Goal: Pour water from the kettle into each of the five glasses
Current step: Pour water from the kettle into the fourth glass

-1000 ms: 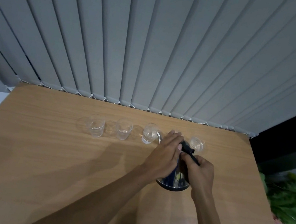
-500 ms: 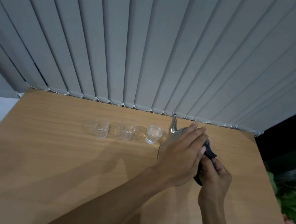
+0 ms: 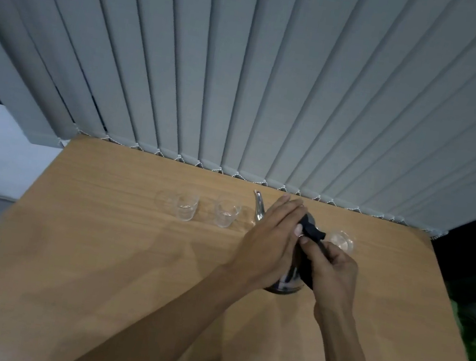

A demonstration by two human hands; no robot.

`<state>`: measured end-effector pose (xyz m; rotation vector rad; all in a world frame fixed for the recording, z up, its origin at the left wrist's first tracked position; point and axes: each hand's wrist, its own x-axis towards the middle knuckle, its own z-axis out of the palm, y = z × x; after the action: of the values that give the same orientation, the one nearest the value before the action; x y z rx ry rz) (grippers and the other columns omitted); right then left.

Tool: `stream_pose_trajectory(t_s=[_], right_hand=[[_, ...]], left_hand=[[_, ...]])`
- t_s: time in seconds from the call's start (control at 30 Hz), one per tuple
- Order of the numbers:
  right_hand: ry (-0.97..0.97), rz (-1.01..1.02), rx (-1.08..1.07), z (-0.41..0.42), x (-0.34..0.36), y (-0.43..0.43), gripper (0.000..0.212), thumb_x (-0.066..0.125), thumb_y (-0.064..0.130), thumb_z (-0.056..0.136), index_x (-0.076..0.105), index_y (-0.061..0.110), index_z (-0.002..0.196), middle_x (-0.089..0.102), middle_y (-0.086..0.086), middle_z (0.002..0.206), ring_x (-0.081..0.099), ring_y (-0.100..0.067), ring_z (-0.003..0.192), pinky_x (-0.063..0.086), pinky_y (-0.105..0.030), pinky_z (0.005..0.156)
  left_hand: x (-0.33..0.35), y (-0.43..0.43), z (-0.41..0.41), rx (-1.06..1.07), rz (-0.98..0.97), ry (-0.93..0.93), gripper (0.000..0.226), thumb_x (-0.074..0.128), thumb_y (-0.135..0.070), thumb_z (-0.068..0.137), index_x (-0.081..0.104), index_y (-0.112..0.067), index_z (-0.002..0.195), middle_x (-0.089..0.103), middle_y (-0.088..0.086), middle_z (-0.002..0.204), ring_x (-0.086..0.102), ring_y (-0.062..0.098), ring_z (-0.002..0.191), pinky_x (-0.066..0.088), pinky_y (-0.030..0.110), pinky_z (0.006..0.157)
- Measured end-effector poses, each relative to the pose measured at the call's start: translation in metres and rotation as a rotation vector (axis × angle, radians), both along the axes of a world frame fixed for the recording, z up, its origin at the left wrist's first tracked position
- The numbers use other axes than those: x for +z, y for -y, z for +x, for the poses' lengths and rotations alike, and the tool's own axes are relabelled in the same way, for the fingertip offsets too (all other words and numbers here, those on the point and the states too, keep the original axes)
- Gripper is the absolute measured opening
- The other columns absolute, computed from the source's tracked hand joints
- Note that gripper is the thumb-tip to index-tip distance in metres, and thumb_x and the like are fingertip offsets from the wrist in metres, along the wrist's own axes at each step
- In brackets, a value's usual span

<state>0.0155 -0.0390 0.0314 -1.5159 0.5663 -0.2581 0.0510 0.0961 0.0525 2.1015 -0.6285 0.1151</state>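
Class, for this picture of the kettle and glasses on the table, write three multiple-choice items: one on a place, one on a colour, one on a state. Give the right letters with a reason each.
1. Where does the kettle's spout point?
A. Toward the blinds at the far edge
B. Toward the person
C. Straight down at the table

2. What colour is the kettle's handle?
A. Red
B. Black
C. White

3. How is the kettle held?
A. By neither hand
B. By the left hand alone
C. By both hands

Answers:
1 A: the spout of the kettle rises toward the blinds.
2 B: the handle is black.
3 C: the left hand lies on the body, the right hand grips the handle.
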Motion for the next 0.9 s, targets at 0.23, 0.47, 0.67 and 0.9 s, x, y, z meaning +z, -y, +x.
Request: stream_pose_trajectory(t_s=[0.23, 0.47, 0.67, 0.9], right_hand=[[-0.21, -0.297, 0.135, 0.03, 0.0, -0.026, 0.021, 0.081, 0.032, 0.076, 0.075, 0.015, 0.065, 0.074, -0.003, 0.06, 0.066, -0.014, 0.055, 0.049, -0.028, 0.055], [-0.322, -0.507, 0.213, 0.052, 0.01, -0.036, 0.031, 0.078, 0.033, 0.077, 0.065, 0.014, 0.056, 0.061, 0.005, 0.044, 0.057, -0.016, 0.048, 0.043, -0.029, 0.054], [-0.361, -0.558, 0.223, 0.056, 0.015, -0.038, 0.029, 0.078, 0.033, 0.077, 0.068, 0.012, 0.06, 0.069, -0.005, 0.054, 0.061, -0.02, 0.054, 0.044, -0.031, 0.055], [-0.375, -0.554, 0.222, 0.056, 0.017, -0.04, 0.034, 0.079, 0.035, 0.078, 0.069, 0.005, 0.066, 0.072, -0.014, 0.062, 0.062, -0.023, 0.058, 0.045, -0.032, 0.058]], left_hand=[[-0.036, -0.025, 0.021, 0.094, -0.085, -0.224, 0.042, 0.029, -0.025, 0.105, 0.041, -0.012, 0.143, 0.038, 0.001, 0.154, 0.017, 0.011, 0.149, 0.016, 0.029, 0.123], [-0.054, -0.034, 0.032, 0.121, -0.13, -0.285, 0.043, 0.029, -0.028, 0.106, 0.038, -0.017, 0.146, 0.036, -0.001, 0.155, 0.019, 0.013, 0.149, 0.013, 0.02, 0.117], [-0.057, -0.031, 0.032, 0.113, -0.187, -0.267, 0.042, 0.032, -0.02, 0.105, 0.037, -0.012, 0.147, 0.035, 0.004, 0.156, 0.019, 0.018, 0.149, 0.012, 0.02, 0.118], [-0.058, -0.029, 0.03, 0.117, -0.214, -0.254, 0.044, 0.032, -0.017, 0.105, 0.034, -0.01, 0.148, 0.03, 0.006, 0.158, 0.016, 0.018, 0.15, 0.012, 0.023, 0.121]])
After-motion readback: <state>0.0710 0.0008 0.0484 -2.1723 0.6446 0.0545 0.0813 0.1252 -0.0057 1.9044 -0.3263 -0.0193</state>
